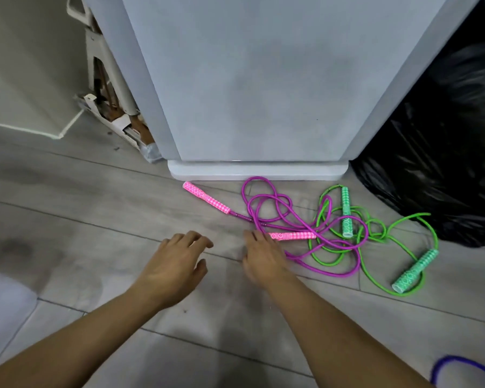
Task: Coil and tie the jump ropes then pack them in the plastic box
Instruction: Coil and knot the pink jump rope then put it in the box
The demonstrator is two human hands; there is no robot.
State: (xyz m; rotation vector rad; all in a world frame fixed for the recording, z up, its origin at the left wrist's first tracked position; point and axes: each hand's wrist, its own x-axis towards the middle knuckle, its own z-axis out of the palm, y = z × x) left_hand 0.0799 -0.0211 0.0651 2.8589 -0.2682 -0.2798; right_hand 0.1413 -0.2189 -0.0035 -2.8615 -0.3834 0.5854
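Two jump ropes lie tangled on the grey floor. The purple rope point(275, 208) has two pink handles: one point(206, 198) lies free at the left, the other point(293, 236) lies just right of my right hand point(262, 259). The green rope point(375, 249) with green handles point(345, 212) point(415, 271) overlaps it on the right. My right hand hovers over the purple cord beside the near pink handle, fingers relaxed; whether it touches the handle is unclear. My left hand point(177, 264) hovers over bare floor, fingers loosely curled and holding nothing. No plastic box is in view.
A tall grey appliance point(258, 93) stands right behind the ropes. A black plastic bag point(445, 163) sits at the right. Torn cardboard and a white frame point(115, 116) lean at the left. A blue-purple cord point(459, 365) shows at the bottom right corner.
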